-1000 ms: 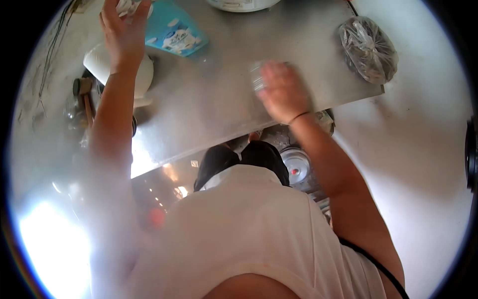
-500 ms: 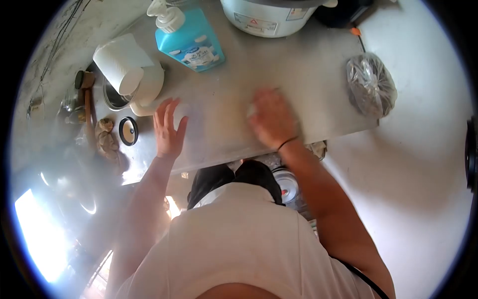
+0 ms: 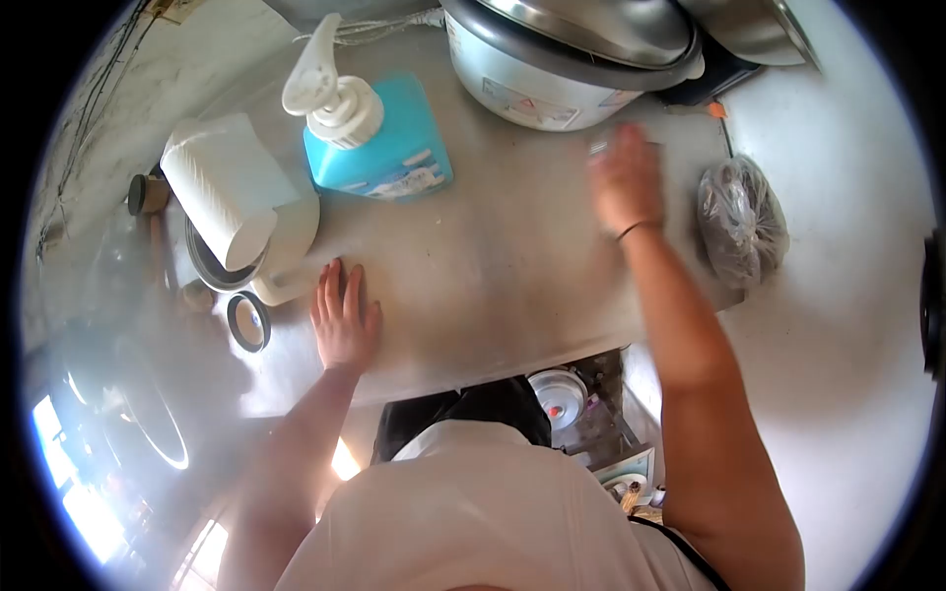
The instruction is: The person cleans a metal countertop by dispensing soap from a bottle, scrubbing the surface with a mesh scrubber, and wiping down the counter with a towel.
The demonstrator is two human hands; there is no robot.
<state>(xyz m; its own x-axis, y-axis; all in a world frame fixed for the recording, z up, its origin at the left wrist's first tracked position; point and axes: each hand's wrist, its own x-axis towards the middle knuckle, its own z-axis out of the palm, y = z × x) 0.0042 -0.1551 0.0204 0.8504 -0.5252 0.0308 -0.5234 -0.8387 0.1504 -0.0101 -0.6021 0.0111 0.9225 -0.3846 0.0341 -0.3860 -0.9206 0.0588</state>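
My left hand (image 3: pixel 345 320) lies flat on the metal tabletop (image 3: pixel 463 286) near its front edge, fingers apart and holding nothing. To its left are a round black-rimmed lid (image 3: pixel 248 322) and a white paper roll (image 3: pixel 222 192) resting on a pot. My right hand (image 3: pixel 629 182) is blurred, low over the tabletop just in front of the rice cooker (image 3: pixel 522 94). Part of a small flat thing shows at its fingers, mostly hidden under them. Further back on the left stands a blue pump bottle (image 3: pixel 379 143).
A tied plastic bag (image 3: pixel 741 222) with dark contents sits at the tabletop's right end. A metal bowl (image 3: pixel 754 30) is at the back right. Below the front edge is a round metal lid (image 3: pixel 558 399). A black-capped jar (image 3: pixel 148 194) stands far left.
My left hand has come down from beside the bottle's pump onto the tabletop. My right hand has moved right and back toward the cooker. The view has shifted, showing more of the cooker.
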